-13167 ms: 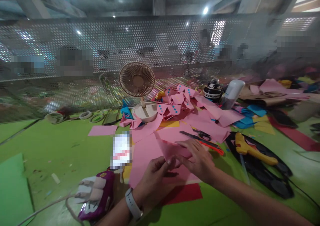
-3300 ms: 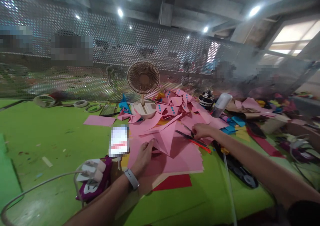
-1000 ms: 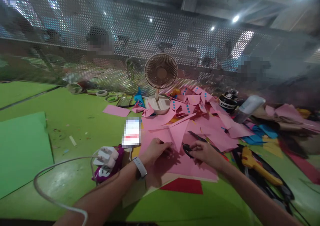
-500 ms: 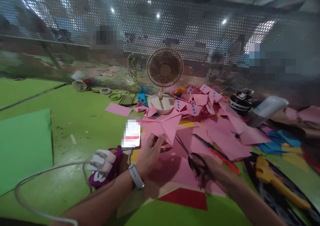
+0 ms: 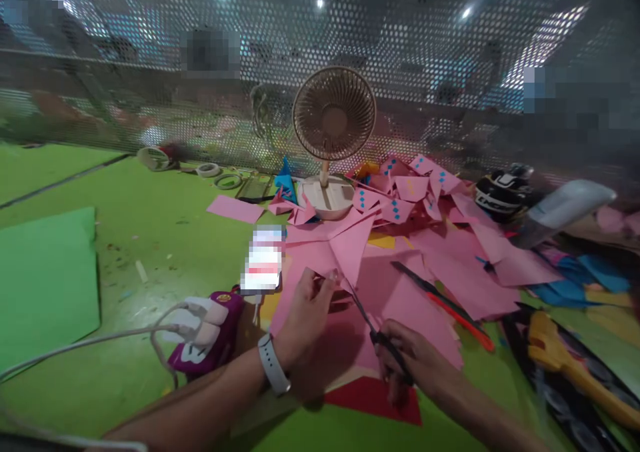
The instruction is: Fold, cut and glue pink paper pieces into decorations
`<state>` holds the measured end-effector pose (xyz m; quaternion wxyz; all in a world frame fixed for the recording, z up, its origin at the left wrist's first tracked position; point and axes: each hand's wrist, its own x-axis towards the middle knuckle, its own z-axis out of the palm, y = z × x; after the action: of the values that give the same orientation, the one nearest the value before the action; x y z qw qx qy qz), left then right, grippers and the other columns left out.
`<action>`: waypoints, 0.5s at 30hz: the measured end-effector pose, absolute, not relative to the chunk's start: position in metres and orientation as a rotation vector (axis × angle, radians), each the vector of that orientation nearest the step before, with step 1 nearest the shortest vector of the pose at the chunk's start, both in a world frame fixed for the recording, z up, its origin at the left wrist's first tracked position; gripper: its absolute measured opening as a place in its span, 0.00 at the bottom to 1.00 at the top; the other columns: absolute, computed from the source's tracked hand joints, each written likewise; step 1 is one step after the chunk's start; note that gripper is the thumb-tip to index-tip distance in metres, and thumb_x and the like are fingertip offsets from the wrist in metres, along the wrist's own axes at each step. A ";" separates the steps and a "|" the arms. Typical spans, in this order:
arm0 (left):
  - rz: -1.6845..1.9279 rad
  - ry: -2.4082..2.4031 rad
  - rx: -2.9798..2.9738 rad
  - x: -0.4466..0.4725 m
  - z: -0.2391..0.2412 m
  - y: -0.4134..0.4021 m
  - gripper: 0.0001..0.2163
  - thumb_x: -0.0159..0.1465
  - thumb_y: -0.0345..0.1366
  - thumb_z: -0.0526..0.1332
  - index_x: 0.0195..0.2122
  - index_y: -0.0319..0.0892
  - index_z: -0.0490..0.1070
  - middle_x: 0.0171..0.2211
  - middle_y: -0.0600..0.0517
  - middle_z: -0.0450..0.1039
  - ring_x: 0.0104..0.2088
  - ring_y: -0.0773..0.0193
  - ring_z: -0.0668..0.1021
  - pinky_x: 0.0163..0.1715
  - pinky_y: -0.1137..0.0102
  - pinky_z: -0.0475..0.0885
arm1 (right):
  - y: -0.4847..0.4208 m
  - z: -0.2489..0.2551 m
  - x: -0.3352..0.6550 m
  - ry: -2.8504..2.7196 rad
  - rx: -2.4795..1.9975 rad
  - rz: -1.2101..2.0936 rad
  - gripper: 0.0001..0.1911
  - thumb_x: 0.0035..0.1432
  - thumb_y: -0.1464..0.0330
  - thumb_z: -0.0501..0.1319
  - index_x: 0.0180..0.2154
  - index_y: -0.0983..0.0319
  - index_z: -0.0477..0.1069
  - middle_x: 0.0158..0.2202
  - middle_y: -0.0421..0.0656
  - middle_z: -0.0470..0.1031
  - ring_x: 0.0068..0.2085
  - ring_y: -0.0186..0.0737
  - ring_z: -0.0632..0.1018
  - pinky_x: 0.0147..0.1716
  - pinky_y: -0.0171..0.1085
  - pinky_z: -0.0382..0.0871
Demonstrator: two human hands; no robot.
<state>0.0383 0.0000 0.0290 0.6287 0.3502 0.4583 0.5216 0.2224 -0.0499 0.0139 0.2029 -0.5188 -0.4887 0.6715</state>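
Note:
My left hand (image 5: 306, 312), with a pale watch band (image 5: 273, 365) on its wrist, pinches the lower edge of a folded piece of pink paper (image 5: 353, 242). My right hand (image 5: 403, 352) grips a pair of dark-handled scissors (image 5: 367, 320). The blades point up and left, and their tips are beside the left fingertips at the paper's edge; whether they touch it I cannot tell. Beneath both hands lie larger pink sheets (image 5: 350, 335). A red piece of paper (image 5: 373, 402) is nearest to me, partly under the right hand.
A fan (image 5: 334, 119) stands behind the paper, beside a heap of pink folded pieces (image 5: 413, 189). An orange-and-black cutter (image 5: 463, 319) and yellow glue gun (image 5: 575, 359) lie right. On the left are a phone (image 5: 263, 265), purple power bank (image 5: 225, 325) with cables, and green sheet (image 5: 47, 279).
The scissors have moved left and up, so their tips are now by the left fingertips. Their blades look closer together. The left hand still pinches the paper. The view has tilted slightly downward.

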 end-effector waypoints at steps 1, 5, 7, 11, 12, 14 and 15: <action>1.201 1.052 0.804 0.039 0.029 -0.001 0.15 0.57 0.44 0.64 0.31 0.41 0.60 0.29 0.54 0.70 0.30 0.64 0.79 0.34 0.64 0.77 | -0.050 0.012 0.222 -1.374 -1.447 1.868 0.20 0.54 0.51 0.59 0.32 0.60 0.57 0.23 0.35 0.72 0.18 0.30 0.74 0.17 0.28 0.62; 1.221 1.056 0.817 0.040 0.029 -0.003 0.14 0.58 0.43 0.63 0.30 0.41 0.60 0.28 0.55 0.70 0.30 0.64 0.79 0.33 0.65 0.77 | -0.051 0.009 0.222 -1.404 -1.454 1.844 0.20 0.55 0.50 0.58 0.32 0.60 0.57 0.25 0.36 0.72 0.17 0.29 0.73 0.17 0.28 0.62; 1.225 1.047 0.816 0.040 0.028 -0.005 0.14 0.59 0.43 0.63 0.30 0.41 0.59 0.28 0.55 0.70 0.31 0.64 0.78 0.32 0.66 0.77 | -0.052 0.009 0.221 -1.411 -1.472 1.822 0.21 0.55 0.49 0.57 0.32 0.59 0.57 0.25 0.35 0.71 0.17 0.29 0.73 0.16 0.28 0.62; 1.207 1.036 0.822 0.041 0.025 -0.006 0.14 0.59 0.44 0.63 0.31 0.41 0.60 0.30 0.54 0.70 0.31 0.64 0.78 0.32 0.66 0.77 | -0.053 0.009 0.220 -1.402 -1.484 1.797 0.21 0.54 0.49 0.58 0.32 0.59 0.57 0.23 0.34 0.69 0.16 0.29 0.73 0.16 0.28 0.63; 1.204 1.042 0.829 0.041 0.024 -0.006 0.14 0.59 0.45 0.62 0.31 0.41 0.60 0.30 0.53 0.70 0.31 0.64 0.78 0.33 0.65 0.77 | -0.053 0.009 0.220 -1.404 -1.482 1.795 0.21 0.53 0.49 0.58 0.32 0.59 0.58 0.22 0.33 0.69 0.16 0.29 0.72 0.15 0.28 0.63; 1.205 1.072 0.844 0.041 0.023 -0.006 0.15 0.59 0.45 0.63 0.31 0.41 0.60 0.30 0.53 0.71 0.32 0.63 0.77 0.35 0.64 0.76 | -0.053 0.007 0.220 -1.409 -1.474 1.785 0.21 0.53 0.49 0.58 0.31 0.59 0.58 0.22 0.33 0.68 0.15 0.28 0.72 0.14 0.27 0.61; 1.207 1.086 0.847 0.041 0.022 -0.006 0.15 0.58 0.46 0.63 0.31 0.41 0.61 0.30 0.52 0.71 0.32 0.63 0.77 0.35 0.64 0.76 | -0.053 0.006 0.220 -1.410 -1.470 1.782 0.21 0.53 0.49 0.58 0.30 0.60 0.58 0.22 0.32 0.68 0.15 0.28 0.71 0.14 0.27 0.61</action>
<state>0.0412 -0.0062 0.0224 0.6094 0.3668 0.4701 0.5226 0.2196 -0.0532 0.0064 0.2160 -0.5304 -0.5087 0.6428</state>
